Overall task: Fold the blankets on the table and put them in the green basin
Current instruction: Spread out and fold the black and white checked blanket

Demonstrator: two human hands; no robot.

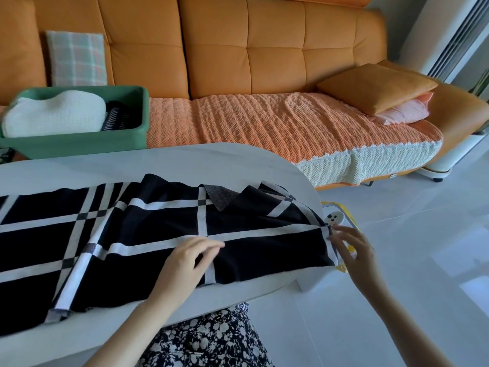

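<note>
A black blanket with white crossing stripes [148, 229] lies spread along the white table [185, 160], rumpled at its right end with a grey corner turned up. My left hand [185, 263] rests on the blanket near its front edge, fingers pinching the cloth. My right hand [352, 250] hovers at the blanket's right end, past the table edge, fingers spread and touching the corner. The green basin [79, 144] stands on the sofa at the back left, holding a folded white blanket [55, 112] and a dark striped one [116, 117].
An orange sofa [264, 49] with a quilted orange cover runs behind the table. A plaid cushion [76, 58] leans behind the basin; orange and pink pillows [378, 88] lie at the sofa's right. A white and yellow stool [341, 221] stands under the table's right end.
</note>
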